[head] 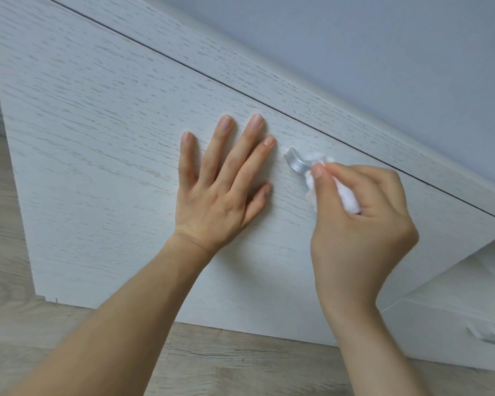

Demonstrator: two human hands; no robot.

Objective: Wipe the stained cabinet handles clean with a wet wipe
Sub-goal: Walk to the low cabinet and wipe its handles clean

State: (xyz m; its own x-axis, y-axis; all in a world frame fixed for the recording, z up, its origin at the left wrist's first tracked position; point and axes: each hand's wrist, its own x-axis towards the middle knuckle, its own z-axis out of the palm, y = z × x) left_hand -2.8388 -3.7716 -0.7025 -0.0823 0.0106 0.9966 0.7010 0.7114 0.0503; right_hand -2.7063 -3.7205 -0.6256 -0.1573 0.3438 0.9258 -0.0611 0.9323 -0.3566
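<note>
Hands number two. Left hand (223,181) lies flat on the white cabinet door (97,138), fingers straight and spread. Right hand (363,224) has its grip clamped on one bunched white wet wipe (347,200), pressed against the silver handle (296,162) just beyond its fingertips. A second handle (487,337) sits on a lower drawer (440,332), below the right wrist.

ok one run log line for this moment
left hand flat on cabinet door | right hand rubs wet wipe on handle
</note>
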